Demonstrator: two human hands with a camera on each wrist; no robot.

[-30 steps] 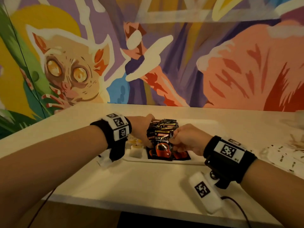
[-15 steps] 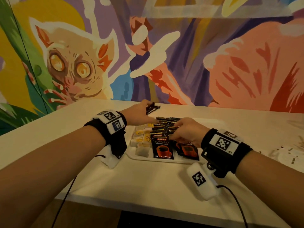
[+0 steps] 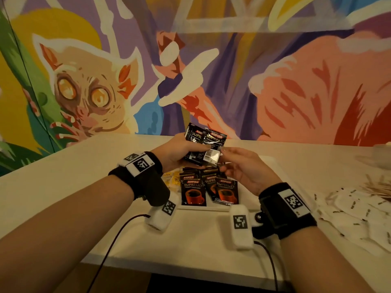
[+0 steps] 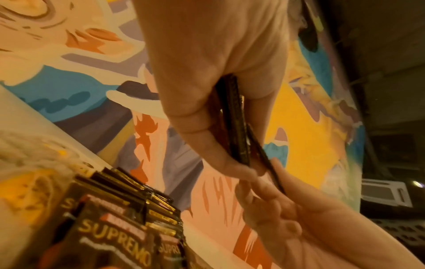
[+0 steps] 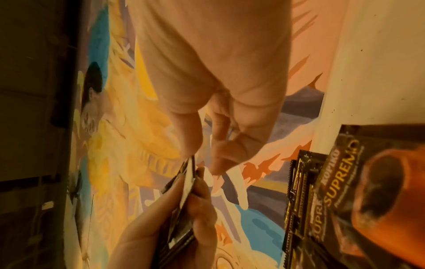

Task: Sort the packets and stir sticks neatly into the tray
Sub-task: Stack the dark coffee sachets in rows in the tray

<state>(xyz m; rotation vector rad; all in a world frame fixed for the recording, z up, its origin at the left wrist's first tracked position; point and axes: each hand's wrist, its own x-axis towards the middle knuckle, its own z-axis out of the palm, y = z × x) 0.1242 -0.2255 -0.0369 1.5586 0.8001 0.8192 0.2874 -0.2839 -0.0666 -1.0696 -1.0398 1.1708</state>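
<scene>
Mural-backed white counter [image 3: 63,166], mid-frame: left hand [image 3: 179,151] clutches thin black foil coffee packets [image 3: 203,144]. Right hand [image 3: 245,170] pinches their lower corner. Light, slippery; best held by edges.

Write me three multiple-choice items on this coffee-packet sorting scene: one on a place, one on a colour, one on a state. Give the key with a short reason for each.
1. Where do the wooden stir sticks lie?
A. In the tray
B. On the table to the right of the tray
C. In the left hand

2. What colour is the cup printed on the Kopiko Supremo packets in the tray?
A. Orange-red
B. Blue
C. White

3. How are the raised Kopiko packets held?
A. Lying loose on the table
B. Under a flat palm
C. Gripped by the left hand above the tray, with the right hand at their lower corner

Key:
1 B, the head view shows the sticks heaped at the table's far right edge.
2 A, the printed cups on the front packets are orange-red.
3 C, the left hand's fingers and thumb clamp the packets in the air.
</scene>
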